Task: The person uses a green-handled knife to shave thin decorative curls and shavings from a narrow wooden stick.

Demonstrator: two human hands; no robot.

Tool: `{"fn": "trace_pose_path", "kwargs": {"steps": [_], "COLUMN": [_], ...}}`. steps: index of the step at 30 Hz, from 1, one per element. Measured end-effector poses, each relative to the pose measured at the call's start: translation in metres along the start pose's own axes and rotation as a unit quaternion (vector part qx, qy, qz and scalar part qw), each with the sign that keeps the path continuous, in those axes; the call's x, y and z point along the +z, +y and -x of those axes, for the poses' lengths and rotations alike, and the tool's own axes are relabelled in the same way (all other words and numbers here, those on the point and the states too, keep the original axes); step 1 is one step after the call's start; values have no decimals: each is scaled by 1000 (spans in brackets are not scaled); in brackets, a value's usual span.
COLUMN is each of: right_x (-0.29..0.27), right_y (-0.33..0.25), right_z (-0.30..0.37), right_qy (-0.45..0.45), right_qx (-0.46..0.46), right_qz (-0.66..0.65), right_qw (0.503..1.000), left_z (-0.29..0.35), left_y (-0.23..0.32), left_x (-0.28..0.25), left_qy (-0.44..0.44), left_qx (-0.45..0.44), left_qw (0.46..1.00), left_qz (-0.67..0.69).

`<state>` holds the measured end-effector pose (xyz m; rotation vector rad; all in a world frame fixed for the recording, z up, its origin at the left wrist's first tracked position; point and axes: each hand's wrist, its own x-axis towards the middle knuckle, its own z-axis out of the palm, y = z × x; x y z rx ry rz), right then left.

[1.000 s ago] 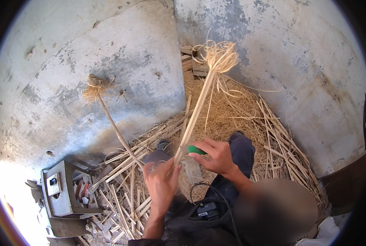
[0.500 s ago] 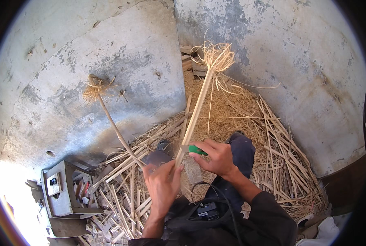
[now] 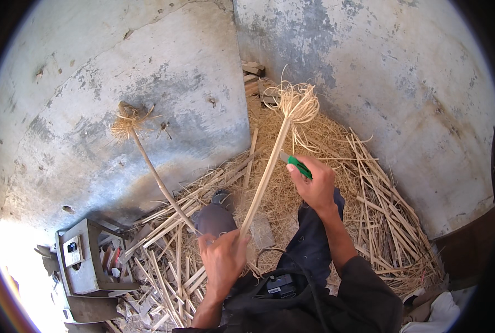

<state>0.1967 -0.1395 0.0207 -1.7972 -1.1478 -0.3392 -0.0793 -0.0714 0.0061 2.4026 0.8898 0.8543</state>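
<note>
In my left hand [image 3: 222, 262], closed and slightly blurred, is the lower end of a long pale bamboo or wood strip [image 3: 267, 173]. The strip slants up and away from me. A thick tuft of thin curled shavings [image 3: 297, 104] hangs on its far end. My right hand [image 3: 317, 183] is closed round a green-handled knife [image 3: 300, 166]. The knife's short blade points left, close to the strip's middle; I cannot tell whether it touches. A thinner rod [image 3: 157, 176] with a frayed, wrapped top slants down from the left wall to beside my left hand.
Fine shavings [image 3: 322, 130] cover the floor ahead. Cut strips [image 3: 389, 216] are piled along the right, and more loose strips [image 3: 175, 277] lie at the left. A worn wooden box [image 3: 86, 261] stands lower left. Two scuffed walls [image 3: 192, 66] meet at the corner.
My right hand with the knife has moved away from me and to the right, along the strip. The strip and its tuft have shifted slightly toward me; my left hand keeps its hold.
</note>
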Motion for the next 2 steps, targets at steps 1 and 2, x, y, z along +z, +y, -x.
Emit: {"fn": "trace_pose_path", "kwargs": {"steps": [1, 2], "right_x": [2, 3], "right_y": [4, 5], "right_z": [1, 1], "right_qy": [-13, -15], "right_qx": [-2, -3], "right_qz": [-13, -14], "right_qw": [1000, 1000], "left_z": [0, 0], "left_y": [-1, -3], "left_x": [1, 2], "left_qy": [1, -2], "left_qx": [-1, 0], "left_qw": [1000, 1000], "left_qz": [-1, -6]}}
